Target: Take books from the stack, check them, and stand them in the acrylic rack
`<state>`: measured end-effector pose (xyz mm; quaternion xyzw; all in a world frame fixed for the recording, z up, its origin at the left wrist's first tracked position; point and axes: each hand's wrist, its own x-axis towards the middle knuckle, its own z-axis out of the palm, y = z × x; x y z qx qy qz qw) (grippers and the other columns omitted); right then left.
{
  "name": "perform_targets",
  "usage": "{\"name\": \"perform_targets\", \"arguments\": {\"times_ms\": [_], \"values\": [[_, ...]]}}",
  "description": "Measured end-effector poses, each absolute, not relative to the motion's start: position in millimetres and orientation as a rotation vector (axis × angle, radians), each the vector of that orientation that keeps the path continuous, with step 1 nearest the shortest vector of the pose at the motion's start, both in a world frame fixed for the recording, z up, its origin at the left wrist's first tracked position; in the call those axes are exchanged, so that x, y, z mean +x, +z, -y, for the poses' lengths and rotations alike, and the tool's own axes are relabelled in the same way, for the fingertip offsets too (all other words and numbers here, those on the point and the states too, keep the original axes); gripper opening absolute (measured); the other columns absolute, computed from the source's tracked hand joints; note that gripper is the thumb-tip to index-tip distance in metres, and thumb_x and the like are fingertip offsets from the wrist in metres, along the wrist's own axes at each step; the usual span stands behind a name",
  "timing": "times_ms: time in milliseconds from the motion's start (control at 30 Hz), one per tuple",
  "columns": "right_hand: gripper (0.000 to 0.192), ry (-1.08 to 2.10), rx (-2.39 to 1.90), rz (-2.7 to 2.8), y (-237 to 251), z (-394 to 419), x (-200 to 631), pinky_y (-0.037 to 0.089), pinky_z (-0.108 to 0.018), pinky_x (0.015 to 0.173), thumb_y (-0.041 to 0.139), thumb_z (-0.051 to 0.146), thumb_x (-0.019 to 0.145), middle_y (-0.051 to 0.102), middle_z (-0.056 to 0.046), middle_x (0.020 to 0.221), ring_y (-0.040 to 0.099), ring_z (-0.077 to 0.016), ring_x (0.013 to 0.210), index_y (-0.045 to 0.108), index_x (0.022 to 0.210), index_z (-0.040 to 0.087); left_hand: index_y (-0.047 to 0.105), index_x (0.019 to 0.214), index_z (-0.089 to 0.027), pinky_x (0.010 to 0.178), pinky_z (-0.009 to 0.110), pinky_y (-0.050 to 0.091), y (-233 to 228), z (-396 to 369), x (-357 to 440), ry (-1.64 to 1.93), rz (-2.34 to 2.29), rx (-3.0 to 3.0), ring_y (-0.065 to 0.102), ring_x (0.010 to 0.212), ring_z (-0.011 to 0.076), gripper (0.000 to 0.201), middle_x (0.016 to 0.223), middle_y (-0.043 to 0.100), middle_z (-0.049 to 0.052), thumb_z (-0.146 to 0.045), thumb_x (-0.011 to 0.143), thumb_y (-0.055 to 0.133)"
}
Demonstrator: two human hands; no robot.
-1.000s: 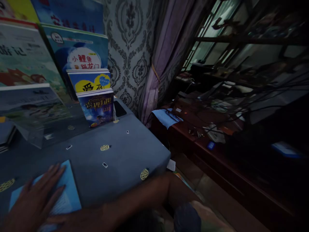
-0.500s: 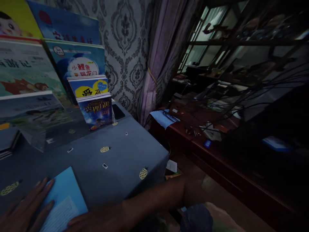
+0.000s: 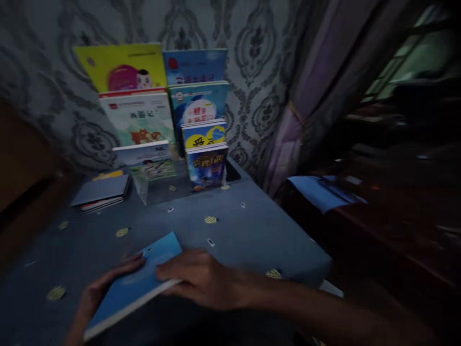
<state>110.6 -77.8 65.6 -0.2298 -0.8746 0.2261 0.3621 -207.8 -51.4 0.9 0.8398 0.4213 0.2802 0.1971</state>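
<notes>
A blue book [image 3: 139,288] is tilted above the front of the table, its white page edges towards me. My right hand [image 3: 203,278] grips its right side, thumb on top and fingers underneath. Along the far left side my left hand [image 3: 108,283] holds the book, its fingertips at the cover's edge and part of the hand hidden behind it. Beyond the hands, a clear stand [image 3: 160,190] carries several upright picture books, among them a dark blue one [image 3: 206,166] at the front right and a landscape-covered one [image 3: 151,162] at the front left.
The table [image 3: 230,250] wears a grey-blue cloth with pineapple prints. A small stack of dark-covered books [image 3: 101,190] lies at its left, and a dark flat object [image 3: 232,171] beside the stand. A purple curtain [image 3: 288,139] and a reddish-brown cabinet [image 3: 382,240] are at the right.
My view has swung left. The book has been lifted from the table and tilted. My left hand has gone from lying flat on it to holding its side; my right hand now grips the opposite side.
</notes>
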Motion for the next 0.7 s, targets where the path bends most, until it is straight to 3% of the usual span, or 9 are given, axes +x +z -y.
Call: {"name": "perform_targets", "arguments": {"times_ms": [100,267,367,500,600,700], "values": [[0.032,0.831,-0.630,1.928,74.1,63.7,104.3,0.059,-0.028,0.090,0.062,0.040,0.097,0.079,-0.006,0.108,0.075,-0.0169,0.097,0.068,0.122,0.021,0.077,0.116,-0.025,0.102,0.049,0.055,10.7,63.2,-187.6,1.113,-1.239,1.946,0.067,0.118,0.0347,0.060,0.119,0.075,0.012,-0.069,0.093,0.044],[0.061,1.110,-0.721,1.493,54.4,35.2,87.4,0.060,-0.033,0.085,0.072,0.044,0.088,0.077,-0.004,0.103,0.074,-0.0189,0.094,0.051,0.141,0.023,0.074,0.088,-0.019,0.079,0.031,0.058,23.5,56.0,-137.3,1.487,-1.452,1.440,0.070,0.089,0.0243,0.056,0.087,0.076,0.007,-0.073,0.086,0.057],[0.059,1.097,-0.791,1.388,37.1,19.1,77.7,0.061,-0.036,0.084,0.072,0.048,0.085,0.075,-0.006,0.106,0.072,-0.0206,0.094,0.054,0.134,0.021,0.070,0.076,-0.016,0.068,0.025,0.054,37.5,36.2,-115.9,1.612,-1.409,1.206,0.065,0.073,0.0186,0.063,0.072,0.070,0.003,-0.078,0.077,0.062],[0.045,1.142,-0.814,1.293,40.7,6.8,73.2,0.061,-0.041,0.087,0.071,0.054,0.083,0.076,-0.007,0.108,0.072,-0.0252,0.099,0.061,0.113,0.022,0.073,0.087,-0.013,0.073,0.029,0.055,57.2,13.0,-94.7,1.632,-1.080,0.914,0.070,0.079,0.0214,0.059,0.080,0.075,0.007,-0.071,0.077,0.070],[0.046,1.275,-0.813,1.242,52.4,1.7,74.5,0.062,-0.041,0.083,0.069,0.056,0.086,0.075,-0.007,0.112,0.073,-0.0252,0.095,0.058,0.116,0.023,0.072,0.087,-0.011,0.082,0.034,0.057,58.1,1.9,-88.4,1.568,-0.983,0.784,0.073,0.086,0.0250,0.057,0.083,0.077,0.009,-0.066,0.070,0.079],[0.047,1.331,-0.874,1.253,48.3,-8.2,76.5,0.060,-0.041,0.085,0.066,0.055,0.087,0.075,-0.008,0.113,0.072,-0.0253,0.098,0.055,0.120,0.022,0.069,0.084,-0.012,0.079,0.036,0.058,42.5,-6.1,-96.1,1.470,-1.075,0.712,0.072,0.075,0.0233,0.056,0.078,0.076,0.009,-0.062,0.063,0.084]]}}
